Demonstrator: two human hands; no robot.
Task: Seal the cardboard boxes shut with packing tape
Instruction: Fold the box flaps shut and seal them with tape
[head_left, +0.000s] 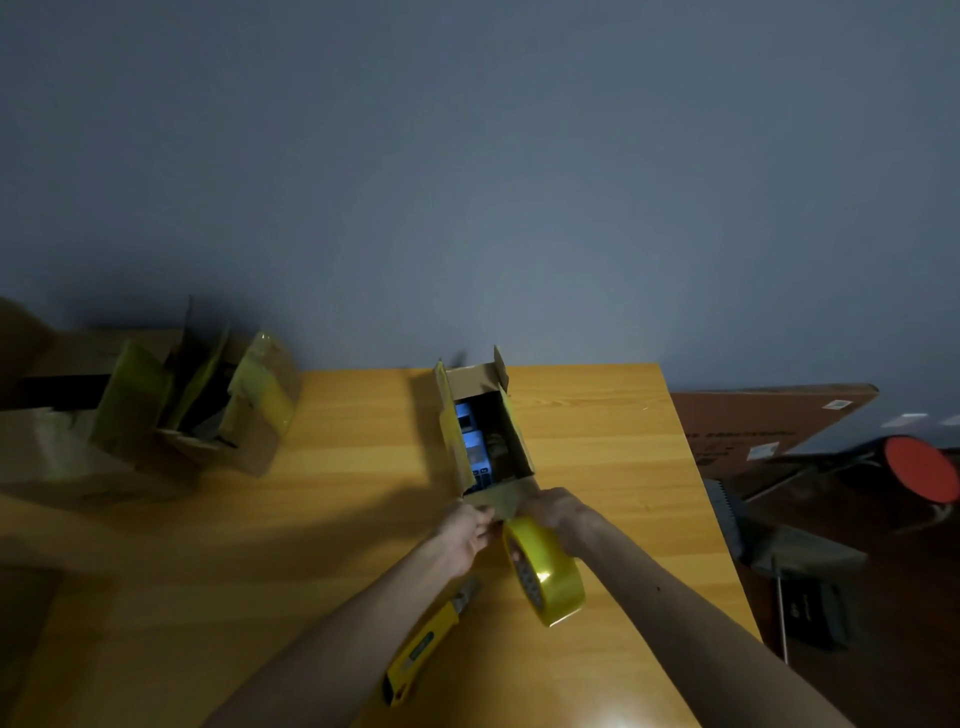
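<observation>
The open cardboard box (519, 436) stands on the table (597, 441). At its 6 o'clock end, the left hand (467, 530) has a pinching grip on the near flap (506, 496), likely anchoring tape. The right hand (558, 512) has its grip closed around the tape roll (545, 571), ready to unwind.

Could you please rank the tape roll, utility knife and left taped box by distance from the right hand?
1. the yellow tape roll, held at the right hand itself
2. the utility knife, lying on the table, nearer the person
3. the taped box, far to the left
</observation>
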